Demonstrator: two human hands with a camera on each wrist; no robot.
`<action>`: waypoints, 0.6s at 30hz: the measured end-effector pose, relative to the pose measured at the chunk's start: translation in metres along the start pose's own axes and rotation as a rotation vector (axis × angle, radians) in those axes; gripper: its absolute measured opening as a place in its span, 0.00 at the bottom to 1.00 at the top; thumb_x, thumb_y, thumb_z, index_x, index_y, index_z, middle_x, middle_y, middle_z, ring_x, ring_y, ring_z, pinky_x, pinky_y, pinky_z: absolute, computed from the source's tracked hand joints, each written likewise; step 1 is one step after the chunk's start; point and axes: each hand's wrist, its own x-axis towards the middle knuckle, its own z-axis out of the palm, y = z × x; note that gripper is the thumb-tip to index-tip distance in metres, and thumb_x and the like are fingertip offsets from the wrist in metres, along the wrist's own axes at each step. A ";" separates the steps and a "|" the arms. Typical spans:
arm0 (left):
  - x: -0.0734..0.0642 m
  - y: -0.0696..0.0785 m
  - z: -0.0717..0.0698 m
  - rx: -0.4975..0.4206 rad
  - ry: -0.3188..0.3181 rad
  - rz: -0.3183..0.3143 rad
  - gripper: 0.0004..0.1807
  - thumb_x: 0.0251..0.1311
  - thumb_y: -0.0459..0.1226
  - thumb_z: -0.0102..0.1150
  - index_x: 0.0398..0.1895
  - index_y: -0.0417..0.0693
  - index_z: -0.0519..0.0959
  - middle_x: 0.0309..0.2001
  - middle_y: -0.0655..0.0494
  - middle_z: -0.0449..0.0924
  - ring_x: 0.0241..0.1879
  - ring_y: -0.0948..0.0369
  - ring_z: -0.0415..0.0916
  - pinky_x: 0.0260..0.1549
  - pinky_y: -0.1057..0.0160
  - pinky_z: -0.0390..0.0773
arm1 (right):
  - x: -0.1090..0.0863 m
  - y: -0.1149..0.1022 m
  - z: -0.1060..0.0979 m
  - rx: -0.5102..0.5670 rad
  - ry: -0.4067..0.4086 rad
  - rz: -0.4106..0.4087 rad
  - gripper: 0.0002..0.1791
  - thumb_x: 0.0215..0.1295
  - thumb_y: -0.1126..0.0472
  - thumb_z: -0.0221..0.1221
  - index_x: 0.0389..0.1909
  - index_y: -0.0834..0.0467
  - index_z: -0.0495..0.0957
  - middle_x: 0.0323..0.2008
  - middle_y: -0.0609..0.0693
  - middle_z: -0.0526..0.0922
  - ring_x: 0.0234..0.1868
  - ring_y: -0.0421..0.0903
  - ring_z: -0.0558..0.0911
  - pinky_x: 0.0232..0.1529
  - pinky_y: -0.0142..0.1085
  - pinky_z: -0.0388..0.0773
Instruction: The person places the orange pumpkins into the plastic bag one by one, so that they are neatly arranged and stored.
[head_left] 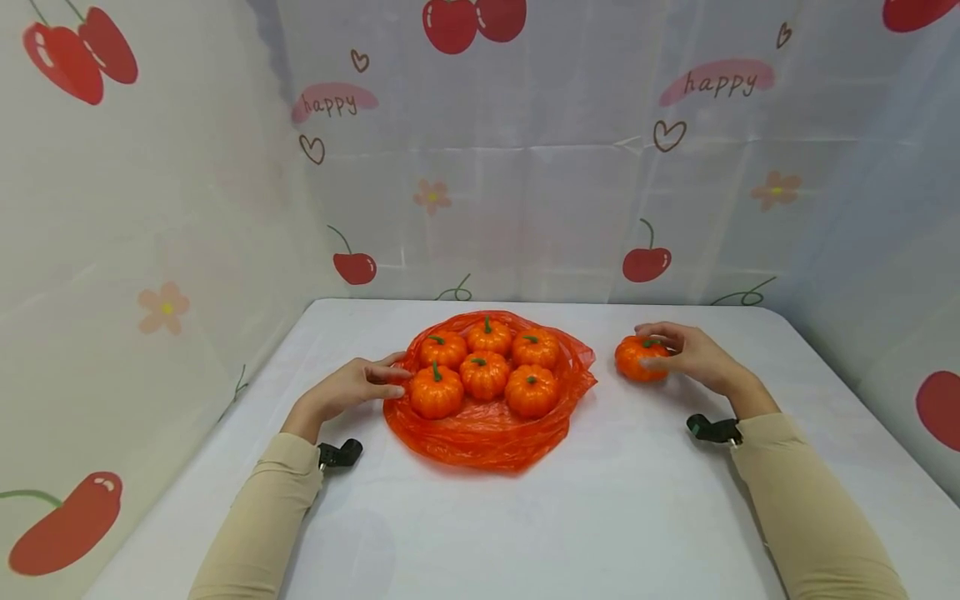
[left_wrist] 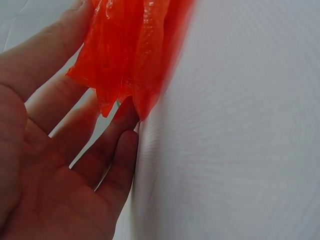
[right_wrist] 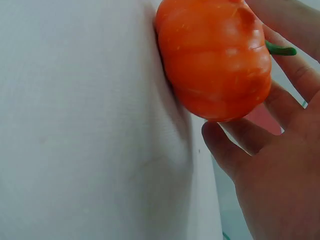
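Observation:
An orange-red plastic bag [head_left: 480,446] lies spread on the table, with several small orange pumpkins [head_left: 484,375] with green stems inside its crumpled rim. My left hand [head_left: 345,392] is at the bag's left edge, its fingers loosely extended against the plastic. In the left wrist view, folds of the bag [left_wrist: 120,55] hang by the thumb and partly cover the fingers [left_wrist: 80,120]. To the right of the bag, my right hand [head_left: 693,354] holds a single pumpkin [head_left: 636,358], thumb in front and fingers behind. That pumpkin [right_wrist: 215,60] rests on the table.
The white-covered table [head_left: 525,533] ends at a back edge near a patterned curtain [head_left: 510,167] with cherries and hearts. Curtain sides stand to the left and right. A black wrist mount [head_left: 341,454] sits under the left cuff, another mount [head_left: 712,429] under the right.

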 end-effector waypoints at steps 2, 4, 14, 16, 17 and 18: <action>0.000 0.001 -0.001 0.006 -0.003 0.003 0.27 0.62 0.48 0.71 0.64 0.53 0.82 0.82 0.55 0.56 0.83 0.45 0.43 0.78 0.37 0.53 | 0.001 0.002 0.000 0.014 -0.010 -0.006 0.29 0.66 0.62 0.68 0.66 0.60 0.74 0.75 0.61 0.67 0.76 0.67 0.62 0.73 0.53 0.70; 0.000 0.000 -0.001 0.014 -0.007 0.006 0.27 0.63 0.48 0.71 0.65 0.53 0.82 0.82 0.54 0.56 0.83 0.45 0.43 0.78 0.37 0.52 | 0.001 0.005 0.001 0.035 -0.019 -0.009 0.28 0.66 0.62 0.69 0.65 0.61 0.74 0.76 0.62 0.66 0.77 0.67 0.60 0.75 0.63 0.61; 0.001 -0.001 -0.002 0.018 -0.005 0.012 0.27 0.64 0.48 0.70 0.65 0.52 0.82 0.82 0.54 0.56 0.83 0.44 0.43 0.78 0.36 0.52 | 0.000 0.010 0.003 0.032 -0.008 -0.006 0.29 0.65 0.61 0.70 0.66 0.61 0.74 0.77 0.61 0.65 0.76 0.65 0.62 0.73 0.54 0.70; 0.001 -0.001 -0.002 0.009 -0.007 0.017 0.27 0.63 0.47 0.70 0.64 0.51 0.82 0.82 0.54 0.56 0.83 0.45 0.43 0.78 0.37 0.52 | 0.000 0.010 0.003 0.043 -0.001 -0.002 0.29 0.65 0.60 0.70 0.65 0.60 0.74 0.76 0.61 0.65 0.76 0.64 0.61 0.73 0.54 0.68; 0.001 -0.001 -0.002 0.006 -0.007 0.020 0.26 0.63 0.47 0.71 0.64 0.51 0.82 0.82 0.53 0.56 0.83 0.45 0.43 0.78 0.37 0.51 | 0.000 0.010 0.003 0.052 0.003 -0.001 0.29 0.65 0.60 0.70 0.65 0.61 0.74 0.76 0.61 0.65 0.76 0.64 0.61 0.73 0.56 0.68; 0.002 -0.002 -0.002 0.004 -0.007 0.022 0.26 0.63 0.46 0.71 0.64 0.51 0.82 0.82 0.53 0.56 0.83 0.45 0.43 0.78 0.37 0.51 | 0.000 0.010 0.003 0.061 0.007 0.001 0.29 0.65 0.60 0.69 0.65 0.61 0.74 0.76 0.61 0.65 0.76 0.64 0.61 0.73 0.59 0.66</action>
